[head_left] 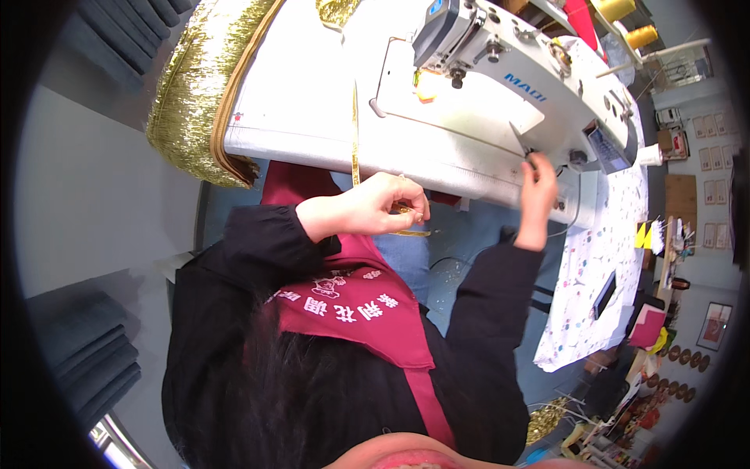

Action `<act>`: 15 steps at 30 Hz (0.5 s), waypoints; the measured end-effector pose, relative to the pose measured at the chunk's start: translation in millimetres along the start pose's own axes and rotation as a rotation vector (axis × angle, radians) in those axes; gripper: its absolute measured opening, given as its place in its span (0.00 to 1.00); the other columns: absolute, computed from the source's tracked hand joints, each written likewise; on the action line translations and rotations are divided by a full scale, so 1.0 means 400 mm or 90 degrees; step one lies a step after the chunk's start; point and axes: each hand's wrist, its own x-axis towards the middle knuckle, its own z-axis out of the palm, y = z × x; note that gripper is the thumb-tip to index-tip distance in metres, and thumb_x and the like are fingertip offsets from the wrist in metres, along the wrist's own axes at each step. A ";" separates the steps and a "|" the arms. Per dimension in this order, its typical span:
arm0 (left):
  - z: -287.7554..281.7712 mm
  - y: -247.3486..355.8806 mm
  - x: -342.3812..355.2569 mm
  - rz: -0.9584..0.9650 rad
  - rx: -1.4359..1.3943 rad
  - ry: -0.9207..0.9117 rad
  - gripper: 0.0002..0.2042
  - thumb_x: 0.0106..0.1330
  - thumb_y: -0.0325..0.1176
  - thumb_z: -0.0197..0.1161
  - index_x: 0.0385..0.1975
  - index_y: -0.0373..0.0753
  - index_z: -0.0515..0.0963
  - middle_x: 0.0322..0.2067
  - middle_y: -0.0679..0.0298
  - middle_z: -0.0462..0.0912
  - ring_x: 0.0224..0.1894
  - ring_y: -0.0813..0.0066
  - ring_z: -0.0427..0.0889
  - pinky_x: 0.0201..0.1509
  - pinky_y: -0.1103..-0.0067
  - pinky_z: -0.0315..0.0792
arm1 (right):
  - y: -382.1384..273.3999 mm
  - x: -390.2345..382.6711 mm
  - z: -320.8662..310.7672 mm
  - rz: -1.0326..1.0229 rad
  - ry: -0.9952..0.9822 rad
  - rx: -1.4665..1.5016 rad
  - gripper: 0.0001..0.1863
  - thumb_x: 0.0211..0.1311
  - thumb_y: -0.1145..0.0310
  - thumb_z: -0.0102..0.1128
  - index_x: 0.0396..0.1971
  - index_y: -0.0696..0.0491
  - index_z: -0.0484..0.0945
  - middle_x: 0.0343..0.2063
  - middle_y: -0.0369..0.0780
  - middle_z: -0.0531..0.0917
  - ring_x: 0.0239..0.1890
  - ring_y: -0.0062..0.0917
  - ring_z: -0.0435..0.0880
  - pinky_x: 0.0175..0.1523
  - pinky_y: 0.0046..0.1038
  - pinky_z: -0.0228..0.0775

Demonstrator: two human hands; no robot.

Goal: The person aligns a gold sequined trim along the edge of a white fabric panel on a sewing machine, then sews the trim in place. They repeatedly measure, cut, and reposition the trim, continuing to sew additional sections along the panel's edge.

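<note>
My left hand (379, 205) is closed on a narrow gold ribbon (355, 141), just off the front edge of the sewing machine table (312, 129). The ribbon runs down over that edge from the tabletop, and a short length of it shows below my fingers. Farther right, my right hand (539, 195) is raised by the base of the white sewing machine's (500, 66) pillar. Its fingertips are pinched at a small dark, pointed thing (529, 152), too small to make out. A small orange-yellow piece (424, 87) lies by the needle area.
A thick bundle of gold tinsel fringe (199, 94) hangs over the table's left end. To the right, a dark phone (605, 295) lies on a patterned cloth (582, 313). Yellow thread cones (641, 37) stand behind the machine. A maroon apron (351, 305) covers my lap.
</note>
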 end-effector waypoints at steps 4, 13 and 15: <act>-0.010 0.045 0.002 -0.036 -0.104 -0.035 0.03 0.70 0.25 0.60 0.36 0.32 0.77 0.41 0.60 0.86 0.40 0.81 0.81 0.43 0.81 0.77 | -0.187 -0.222 0.123 -0.124 -0.356 0.458 0.31 0.81 0.46 0.43 0.56 0.61 0.78 0.54 0.46 0.83 0.61 0.32 0.80 0.70 0.36 0.66; -0.394 -0.003 0.056 -0.216 0.296 -0.032 0.09 0.70 0.32 0.66 0.42 0.33 0.82 0.53 0.51 0.84 0.47 0.65 0.85 0.52 0.71 0.78 | -0.214 -0.304 0.162 0.102 -0.603 0.697 0.20 0.82 0.53 0.47 0.32 0.53 0.69 0.29 0.31 0.70 0.31 0.15 0.66 0.40 0.20 0.60; -0.595 -0.034 0.114 -0.452 0.448 -0.047 0.12 0.68 0.35 0.68 0.44 0.34 0.84 0.38 0.58 0.89 0.41 0.67 0.87 0.48 0.72 0.80 | -0.190 -0.308 0.150 0.110 -0.619 0.689 0.20 0.81 0.53 0.51 0.33 0.54 0.71 0.30 0.31 0.72 0.34 0.14 0.68 0.41 0.19 0.62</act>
